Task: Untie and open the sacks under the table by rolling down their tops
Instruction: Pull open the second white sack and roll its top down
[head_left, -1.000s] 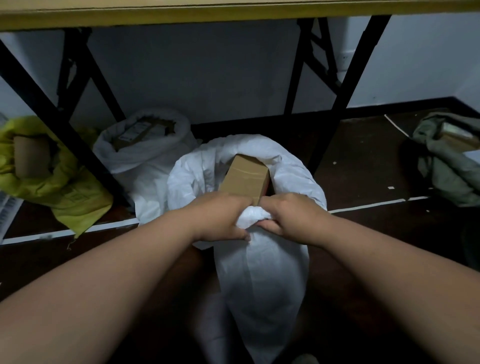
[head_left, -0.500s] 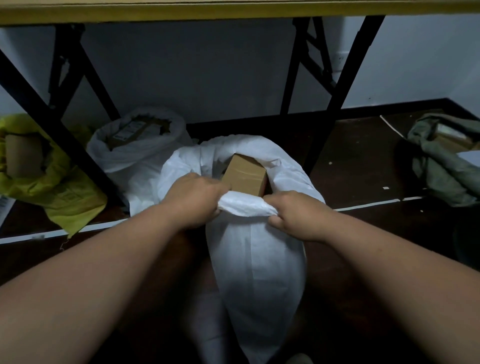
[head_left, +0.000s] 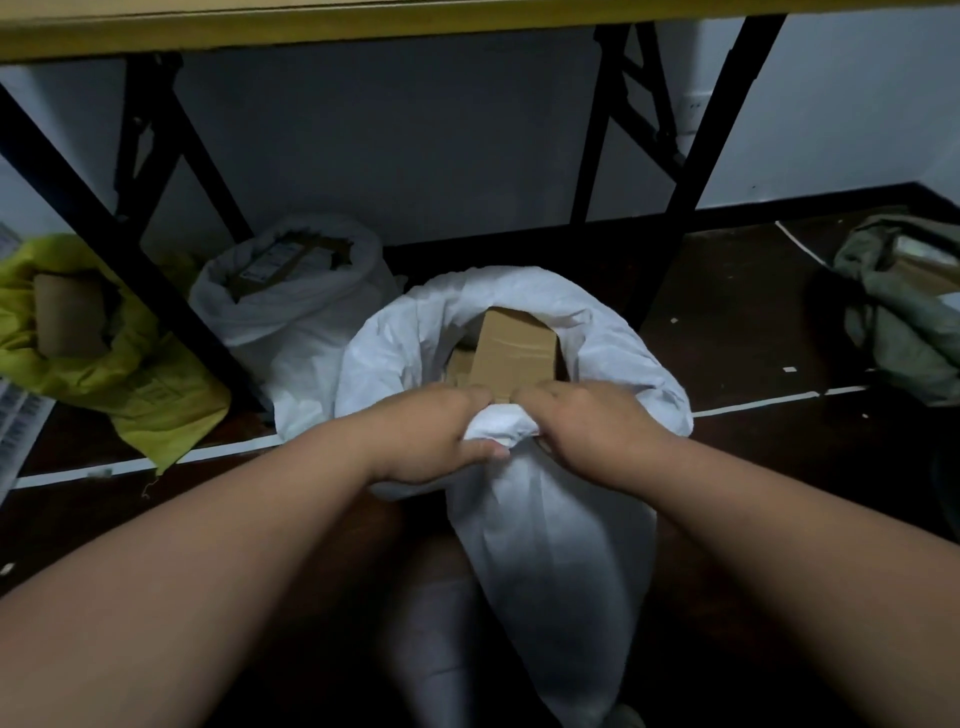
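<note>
A white sack (head_left: 550, 561) lies on the dark floor in front of me, its mouth open and its rim rolled into a thick collar. A brown cardboard box (head_left: 514, 353) shows inside the mouth. My left hand (head_left: 436, 431) and my right hand (head_left: 592, 426) sit side by side on the near rim, both gripping a bunched fold of the white cloth between them. A second white sack (head_left: 306, 317) stands open behind to the left, with boxes inside. A yellow sack (head_left: 104, 374) with a cardboard roll sits open at the far left.
The yellow tabletop edge (head_left: 363, 26) runs overhead. Black table legs (head_left: 130, 249) slant down at the left, and another black table leg (head_left: 696, 171) slants at the right. An olive-green sack (head_left: 904, 312) lies at the far right. White tape lines (head_left: 779, 400) cross the floor.
My hands were spread apart on the rim half a second ago; they have come back together at the middle, bunching the white cloth between them. The view has shifted slightly.
</note>
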